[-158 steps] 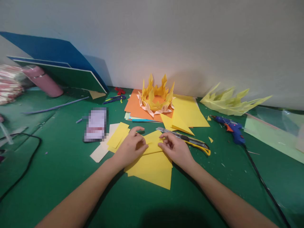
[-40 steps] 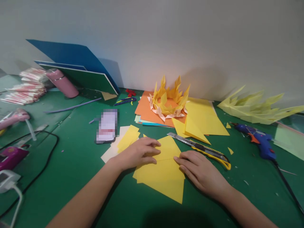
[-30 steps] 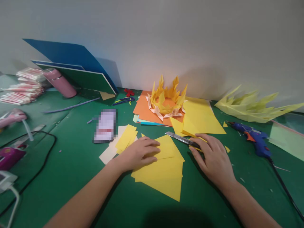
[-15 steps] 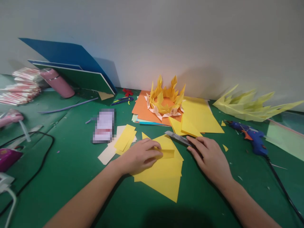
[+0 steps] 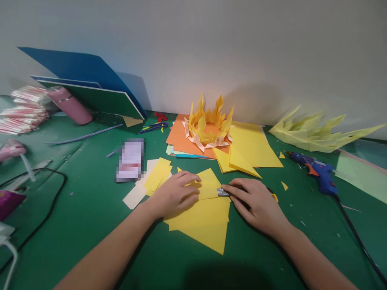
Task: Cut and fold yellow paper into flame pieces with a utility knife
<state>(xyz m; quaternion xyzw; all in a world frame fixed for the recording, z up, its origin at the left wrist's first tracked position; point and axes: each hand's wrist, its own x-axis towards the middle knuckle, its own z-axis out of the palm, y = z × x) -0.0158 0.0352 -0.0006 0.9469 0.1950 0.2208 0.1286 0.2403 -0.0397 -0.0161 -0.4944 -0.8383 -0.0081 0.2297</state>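
Fingers of my left hand point(image 5: 178, 193) lie slightly bent on a small folded piece of yellow paper point(image 5: 208, 190), holding it down without visibly gripping it. Larger yellow sheets point(image 5: 202, 229) overlap beneath it on the table. My right hand point(image 5: 255, 199) is closed around a utility knife point(image 5: 223, 192), whose metal front end points left over the right edge of the folded piece. A bit of yellow at the knife's rear shows behind the hand; most of its body is covered by my fingers.
Yellow paper strips point(image 5: 159, 175) and a phone point(image 5: 130, 159) lie left of my hands. Behind stands an orange-yellow folded-paper ring point(image 5: 208, 129) on stacked paper. At right are a blue glue gun point(image 5: 320, 173) with a cord and a pale yellow paper piece point(image 5: 317, 133).
The utility knife has come toward me and down onto the folded yellow paper. That paper's raised fold now lies flat under my left fingers, which have loosened slightly.
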